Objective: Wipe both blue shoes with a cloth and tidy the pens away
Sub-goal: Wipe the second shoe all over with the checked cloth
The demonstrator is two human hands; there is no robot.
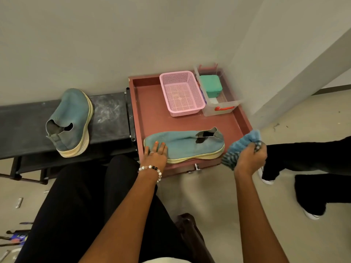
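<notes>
One blue shoe [187, 144] lies on its side along the front of a reddish-brown wooden tray [152, 111]. My left hand [155, 153] rests flat on its toe end with fingers straight. My right hand [250, 158] grips a bunched blue striped cloth [241, 146] just off the shoe's heel, beyond the tray's right front corner. The second blue shoe [71, 121] stands on a black bench [108, 114] to the left. Pens lie on the floor at the lower left [17, 237], partly cut off by the frame.
An empty pink mesh basket [181, 93] and a clear box [218, 103] holding a green case [210, 86] stand at the tray's back right. A wall runs behind. Another person's black-trousered legs [307, 168] stand at the right. My black-clad lap fills the bottom.
</notes>
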